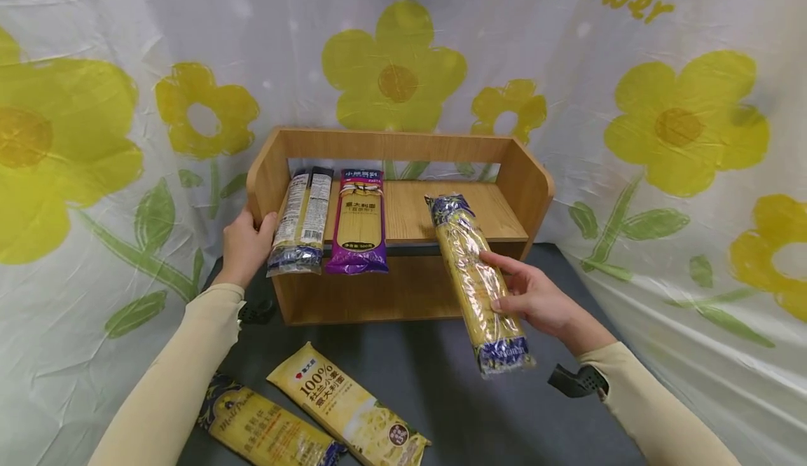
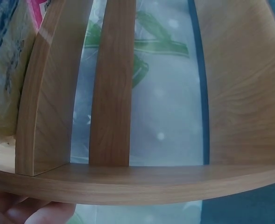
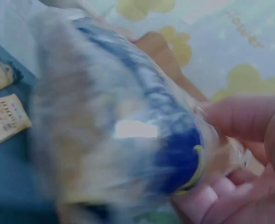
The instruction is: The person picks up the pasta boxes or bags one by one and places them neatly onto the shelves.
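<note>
- Spaghetti packet (image 1: 469,263), clear with blue ends, is in your right hand (image 1: 539,301), pinched between thumb and fingers along its near half.
- Its far end overlaps the right part of the upper board in the head view; you cannot tell whether it touches. Your right wrist view of it is blurred.
- Your left hand (image 1: 247,245) grips the left side panel of the wooden shelf (image 1: 397,145), thumb and fingers on opposite faces.
- On the upper board before you, a label-side-up packet (image 1: 302,217) lies beside that panel, with a purple packet (image 1: 359,221) just to its right.
- Nearer you, on the dark tabletop (image 1: 460,410), lie a blue-ended packet (image 1: 267,424) and a cream packet (image 1: 349,406), both slanted.
- A flower-printed cloth (image 1: 561,101) hangs behind the shelf.
</note>
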Motion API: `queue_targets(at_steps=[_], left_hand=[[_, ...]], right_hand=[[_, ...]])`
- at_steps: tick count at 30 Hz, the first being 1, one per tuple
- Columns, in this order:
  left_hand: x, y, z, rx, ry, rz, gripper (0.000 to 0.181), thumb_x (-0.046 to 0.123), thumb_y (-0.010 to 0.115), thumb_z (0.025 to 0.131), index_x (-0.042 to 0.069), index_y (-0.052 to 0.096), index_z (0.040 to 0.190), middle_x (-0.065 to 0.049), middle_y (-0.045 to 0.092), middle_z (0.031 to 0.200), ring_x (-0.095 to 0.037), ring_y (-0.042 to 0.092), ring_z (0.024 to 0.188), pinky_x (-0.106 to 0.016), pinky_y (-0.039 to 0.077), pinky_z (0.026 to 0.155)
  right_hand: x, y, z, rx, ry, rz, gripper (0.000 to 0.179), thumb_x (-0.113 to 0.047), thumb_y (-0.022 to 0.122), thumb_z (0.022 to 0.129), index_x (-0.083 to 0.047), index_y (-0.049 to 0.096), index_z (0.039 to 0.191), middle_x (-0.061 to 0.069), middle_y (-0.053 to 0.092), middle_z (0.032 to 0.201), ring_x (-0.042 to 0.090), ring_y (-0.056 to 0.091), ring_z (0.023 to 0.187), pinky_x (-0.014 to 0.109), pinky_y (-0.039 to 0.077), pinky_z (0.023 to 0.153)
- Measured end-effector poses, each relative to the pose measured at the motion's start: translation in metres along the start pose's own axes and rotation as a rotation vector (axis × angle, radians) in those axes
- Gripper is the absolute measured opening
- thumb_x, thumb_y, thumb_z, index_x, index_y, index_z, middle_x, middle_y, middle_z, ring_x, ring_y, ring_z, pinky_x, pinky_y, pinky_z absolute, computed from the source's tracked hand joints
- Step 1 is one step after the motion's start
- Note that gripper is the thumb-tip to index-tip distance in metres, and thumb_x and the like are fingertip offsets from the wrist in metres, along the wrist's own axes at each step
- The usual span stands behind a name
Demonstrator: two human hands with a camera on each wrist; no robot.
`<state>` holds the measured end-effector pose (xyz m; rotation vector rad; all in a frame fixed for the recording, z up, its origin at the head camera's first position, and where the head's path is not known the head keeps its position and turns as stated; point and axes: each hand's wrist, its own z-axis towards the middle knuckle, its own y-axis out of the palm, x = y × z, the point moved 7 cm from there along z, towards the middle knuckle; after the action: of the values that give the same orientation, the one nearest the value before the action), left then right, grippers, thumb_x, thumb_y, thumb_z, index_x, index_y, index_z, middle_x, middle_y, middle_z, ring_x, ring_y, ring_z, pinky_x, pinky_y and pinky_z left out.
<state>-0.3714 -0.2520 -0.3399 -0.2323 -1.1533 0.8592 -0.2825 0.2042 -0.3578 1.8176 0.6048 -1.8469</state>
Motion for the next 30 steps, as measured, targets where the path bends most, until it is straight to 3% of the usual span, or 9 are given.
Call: queue_targets(at_steps=[4, 8, 15, 18, 24, 30], left_hand=[[-0.001, -0.004, 0.0, 0.016, 0.003, 0.006, 0.044, 0.031, 0.048, 0.104, -0.007, 0.057, 0.123, -0.036, 0.068, 0.113, -0.052, 0.066, 0.1, -0.061, 0.05, 0.085], [-0.002, -0.004, -0.002, 0.022, -0.008, 0.015, 0.042, 0.03, 0.05, 0.103, -0.008, 0.058, 0.121, -0.036, 0.068, 0.112, -0.052, 0.066, 0.1, -0.061, 0.05, 0.085], [0.001, -0.002, -0.001, 0.032, -0.011, 0.015, 0.04, 0.029, 0.05, 0.103, -0.007, 0.059, 0.118, -0.034, 0.069, 0.11, -0.05, 0.067, 0.098, -0.06, 0.05, 0.084], [0.001, 0.001, -0.002, 0.026, -0.018, 0.011, 0.041, 0.03, 0.05, 0.103, -0.007, 0.059, 0.12, -0.034, 0.069, 0.112, -0.05, 0.067, 0.098, -0.06, 0.051, 0.084], [-0.001, 0.003, 0.001, 0.025, -0.015, 0.001, 0.043, 0.031, 0.05, 0.103, -0.007, 0.058, 0.123, -0.034, 0.068, 0.115, -0.05, 0.067, 0.101, -0.06, 0.051, 0.086], [-0.002, 0.002, 0.001, 0.026, -0.013, 0.002, 0.044, 0.032, 0.049, 0.104, -0.006, 0.058, 0.124, -0.034, 0.069, 0.115, -0.049, 0.068, 0.1, -0.06, 0.052, 0.085]], right_hand=[[-0.012, 0.003, 0.043, 0.138, 0.083, -0.048, 0.078, 0.007, 0.056, 0.094, -0.006, 0.019, 0.162, 0.01, 0.061, 0.126, 0.014, 0.069, 0.099, 0.03, 0.059, 0.081], [-0.019, 0.003, 0.083, 0.246, 0.176, -0.095, 0.074, 0.004, 0.052, 0.098, -0.013, 0.022, 0.163, 0.023, 0.049, 0.143, 0.012, 0.065, 0.098, 0.027, 0.057, 0.082], [-0.028, 0.004, 0.14, 0.33, 0.203, -0.147, 0.075, 0.009, 0.048, 0.096, -0.011, 0.021, 0.163, 0.03, 0.035, 0.158, 0.021, 0.06, 0.103, 0.021, 0.053, 0.074], [-0.027, 0.003, 0.153, 0.362, 0.229, -0.157, 0.077, 0.012, 0.049, 0.094, -0.011, 0.023, 0.163, 0.027, 0.035, 0.159, 0.023, 0.059, 0.104, 0.02, 0.052, 0.07], [-0.032, 0.006, 0.167, 0.359, 0.235, -0.253, 0.077, 0.012, 0.051, 0.09, -0.007, 0.026, 0.161, 0.029, 0.044, 0.152, 0.014, 0.059, 0.083, 0.02, 0.051, 0.065], [-0.03, 0.01, 0.172, 0.373, 0.226, -0.337, 0.075, 0.01, 0.053, 0.092, -0.004, 0.026, 0.161, 0.026, 0.046, 0.151, 0.019, 0.058, 0.092, 0.02, 0.05, 0.07]])
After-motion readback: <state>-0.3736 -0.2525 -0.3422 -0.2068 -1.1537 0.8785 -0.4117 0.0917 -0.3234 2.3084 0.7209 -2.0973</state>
